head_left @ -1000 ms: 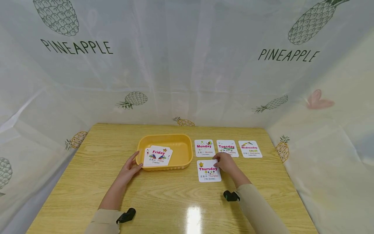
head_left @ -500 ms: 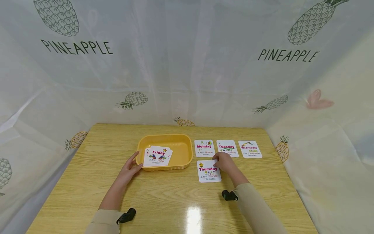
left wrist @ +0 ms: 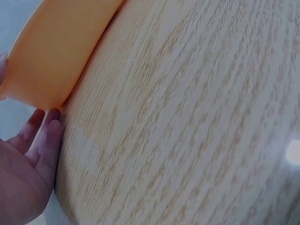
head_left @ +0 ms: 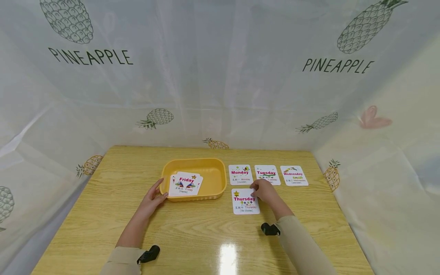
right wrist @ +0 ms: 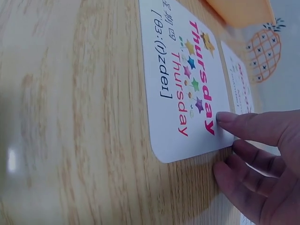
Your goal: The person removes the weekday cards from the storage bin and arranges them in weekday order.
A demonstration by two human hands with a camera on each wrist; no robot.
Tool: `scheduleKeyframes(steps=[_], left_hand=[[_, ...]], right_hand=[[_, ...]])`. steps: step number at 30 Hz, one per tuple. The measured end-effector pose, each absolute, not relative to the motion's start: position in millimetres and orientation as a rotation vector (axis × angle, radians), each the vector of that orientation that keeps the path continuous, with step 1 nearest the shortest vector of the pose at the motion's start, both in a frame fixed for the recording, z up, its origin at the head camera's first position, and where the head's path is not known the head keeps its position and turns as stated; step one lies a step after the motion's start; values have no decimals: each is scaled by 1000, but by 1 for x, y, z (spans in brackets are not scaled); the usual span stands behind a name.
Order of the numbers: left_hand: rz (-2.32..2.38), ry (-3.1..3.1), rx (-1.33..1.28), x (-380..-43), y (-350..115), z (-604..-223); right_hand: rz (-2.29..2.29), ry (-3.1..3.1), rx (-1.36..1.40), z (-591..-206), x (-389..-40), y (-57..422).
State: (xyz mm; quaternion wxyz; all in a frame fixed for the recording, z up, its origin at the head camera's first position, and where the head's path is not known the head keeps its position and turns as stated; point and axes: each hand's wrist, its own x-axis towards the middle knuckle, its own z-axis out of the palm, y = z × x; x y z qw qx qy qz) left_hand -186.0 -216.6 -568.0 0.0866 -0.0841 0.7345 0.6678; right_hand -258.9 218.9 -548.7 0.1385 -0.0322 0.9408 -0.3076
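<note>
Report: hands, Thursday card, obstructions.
Left hand touching left end of yellow tray. Right hand pinching Thursday card near its top right corner. Only that hand overlaps the card.

Fairly bright, diffuse light covers the yellow wood-grain table (head_left: 199, 229) in the head view, with one white glare patch (head_left: 228, 259) toward its near edge; the white pineapple-printed curtain (head_left: 213, 76) greys upward from the far edge. The left wrist view is dim and bluish, glare at right. In the right wrist view, large lettering on the white square Thursday card (right wrist: 164, 126) is crisp; the right hand (right wrist: 262, 159) shades the wood.
</note>
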Motion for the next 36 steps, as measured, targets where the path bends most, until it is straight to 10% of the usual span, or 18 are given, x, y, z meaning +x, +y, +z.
scheduleKeyframes(steps=[36], left_hand=[[2006,2178,-242,-187,-216,-570]], right_hand=[[-1232,2664,-187,-526,-259,219]])
